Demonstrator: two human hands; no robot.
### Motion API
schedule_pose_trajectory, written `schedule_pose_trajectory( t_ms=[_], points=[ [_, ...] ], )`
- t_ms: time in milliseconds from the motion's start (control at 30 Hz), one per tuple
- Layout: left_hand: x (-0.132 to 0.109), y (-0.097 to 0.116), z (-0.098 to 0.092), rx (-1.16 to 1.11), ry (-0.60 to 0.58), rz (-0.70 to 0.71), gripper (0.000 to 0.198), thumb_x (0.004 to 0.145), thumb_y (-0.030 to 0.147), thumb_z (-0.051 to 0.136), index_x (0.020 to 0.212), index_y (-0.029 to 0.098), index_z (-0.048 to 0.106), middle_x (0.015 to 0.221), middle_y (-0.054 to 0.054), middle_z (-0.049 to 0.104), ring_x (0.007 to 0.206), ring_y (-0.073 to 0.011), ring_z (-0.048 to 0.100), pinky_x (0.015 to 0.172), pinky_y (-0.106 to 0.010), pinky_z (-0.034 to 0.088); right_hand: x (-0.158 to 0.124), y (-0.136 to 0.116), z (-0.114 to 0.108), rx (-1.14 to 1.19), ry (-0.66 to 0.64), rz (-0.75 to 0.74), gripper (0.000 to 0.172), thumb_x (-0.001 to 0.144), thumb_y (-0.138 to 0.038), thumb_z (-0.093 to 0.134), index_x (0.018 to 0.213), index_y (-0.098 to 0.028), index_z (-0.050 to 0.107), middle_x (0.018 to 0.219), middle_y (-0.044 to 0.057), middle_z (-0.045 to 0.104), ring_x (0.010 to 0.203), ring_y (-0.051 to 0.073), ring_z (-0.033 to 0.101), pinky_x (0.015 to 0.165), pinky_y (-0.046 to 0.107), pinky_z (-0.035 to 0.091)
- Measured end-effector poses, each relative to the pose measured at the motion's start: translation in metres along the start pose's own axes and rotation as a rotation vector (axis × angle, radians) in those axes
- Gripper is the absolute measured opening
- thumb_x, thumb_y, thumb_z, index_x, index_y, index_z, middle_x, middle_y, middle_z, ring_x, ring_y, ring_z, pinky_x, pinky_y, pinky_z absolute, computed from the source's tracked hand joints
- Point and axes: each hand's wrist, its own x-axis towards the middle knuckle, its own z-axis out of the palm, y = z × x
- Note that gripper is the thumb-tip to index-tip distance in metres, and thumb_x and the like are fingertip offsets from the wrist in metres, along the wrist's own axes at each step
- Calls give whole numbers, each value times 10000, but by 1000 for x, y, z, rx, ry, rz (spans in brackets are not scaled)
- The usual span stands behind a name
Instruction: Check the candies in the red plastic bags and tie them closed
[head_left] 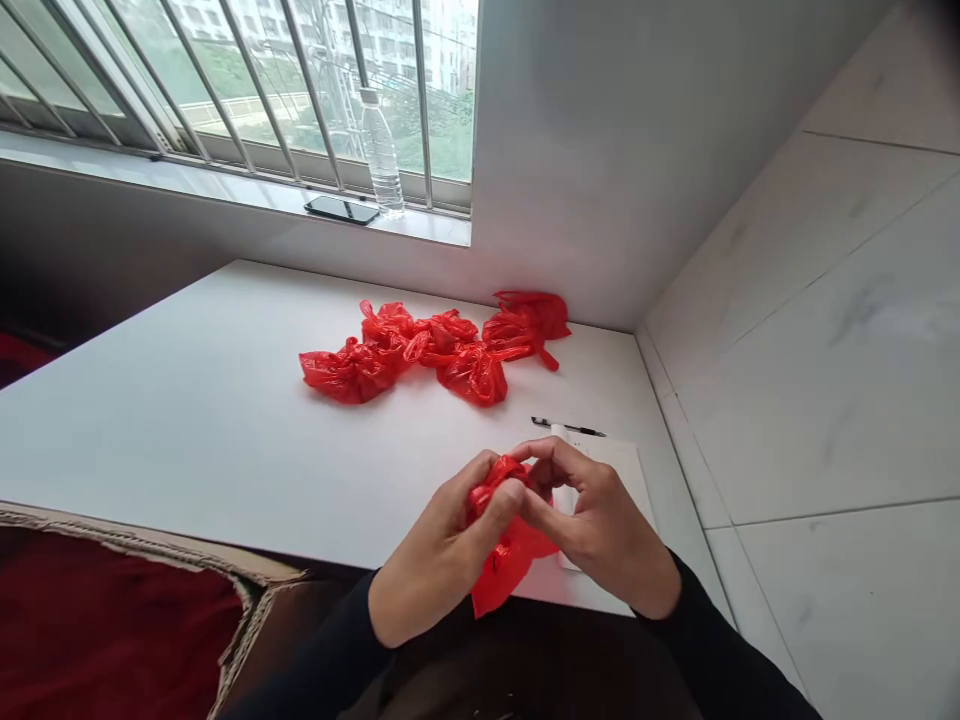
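A crumpled red plastic bag [517,550] is between my hands at the table's front edge, its loose end hanging down. My left hand [454,540] is closed around the bag's bunched upper part. From the right, my right hand [589,500] pinches the same bag, thumb and forefinger close to my left thumb. What lies inside the bunched plastic is hidden. Farther back on the white table [202,400] lies a cluster of several crumpled, knotted red plastic bags [472,375].
A black pen [568,427] and white paper [619,465] lie beyond my right hand. On the windowsill are a phone [341,209] and a clear bottle [381,155]. A cardboard box [247,620] with dark red cloth stands at lower left. A tiled wall [840,350] borders the right.
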Motion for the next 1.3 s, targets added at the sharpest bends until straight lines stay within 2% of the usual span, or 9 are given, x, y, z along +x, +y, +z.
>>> schedule_pose_trajectory(
  t_ms=[100, 333, 567, 667, 733, 833, 967, 1133, 1300],
  points=[
    [3, -9, 0, -60, 19, -38, 346, 1023, 520, 424, 858, 216, 433, 690, 55, 411, 608, -111, 374, 609, -260, 365, 2, 3, -2, 65, 17, -1, 159, 967, -373, 613, 1036, -234, 650, 863, -7, 675, 791, 149, 640, 792, 305, 529],
    [8, -10, -15, -291, 113, -167, 417, 1007, 553, 435, 1284, 243, 460, 658, 21, 617, 633, -171, 571, 679, -291, 453, -6, 8, -8, 20, 146, -140, 59, 976, -311, 599, 964, -256, 615, 1137, 43, 622, 1159, 209, 591, 1043, 397, 462],
    [7, -9, -27, -135, -51, -137, 235, 917, 390, 680, 856, 176, 605, 807, 17, 590, 733, -108, 541, 700, -221, 455, -3, 15, -4, -74, -105, -310, 219, 918, -310, 675, 1122, -259, 616, 1478, 79, 486, 1420, 264, 415, 1165, 458, 367],
    [5, -14, -30, 112, -64, -67, 47, 923, 240, 636, 943, 199, 626, 843, 16, 609, 759, -117, 554, 712, -232, 467, 10, 27, 1, -2, -171, -217, 409, 991, -430, 564, 1356, -255, 505, 1270, 81, 647, 1228, 244, 588, 1059, 447, 457],
    [4, -25, -33, 363, -11, 66, 207, 888, 94, 568, 1036, 222, 632, 926, 1, 657, 806, -137, 598, 730, -253, 485, 17, 35, 4, 52, -192, -89, 372, 1052, -461, 405, 1313, -241, 552, 953, 31, 699, 878, 187, 673, 833, 359, 537],
    [5, -47, -36, 760, 111, 395, 560, 822, -68, 434, 1234, 262, 624, 1103, -34, 706, 962, -178, 664, 810, -294, 521, 25, 47, 7, 106, -178, 25, 414, 1064, -466, 325, 1221, -226, 624, 696, -26, 597, 572, 125, 548, 582, 265, 478],
    [8, -69, -40, 1022, 196, 732, 654, 909, -57, 439, 1455, 298, 504, 1356, -89, 654, 1094, -219, 647, 865, -352, 554, 32, 58, 7, 115, -309, -61, 273, 987, -427, 512, 1100, -241, 675, 652, -51, 581, 553, 117, 520, 556, 243, 481],
    [13, -68, -43, 1178, 220, 739, 698, 954, 82, 576, 1580, 268, 329, 1487, -113, 560, 1271, -269, 566, 1035, -433, 492, 36, 60, 8, 142, -326, -41, 204, 981, -331, 505, 940, -203, 659, 819, 0, 665, 751, 150, 610, 732, 283, 519],
    [0, -75, -60, 1336, 182, 608, 624, 1004, 192, 524, 1588, 241, 310, 1500, -75, 559, 1302, -281, 570, 1057, -455, 455, 29, 74, -6, -71, 1, 36, 145, 929, -259, 529, 827, -210, 620, 806, -3, 649, 732, 150, 585, 608, 253, 419]
  ],
)
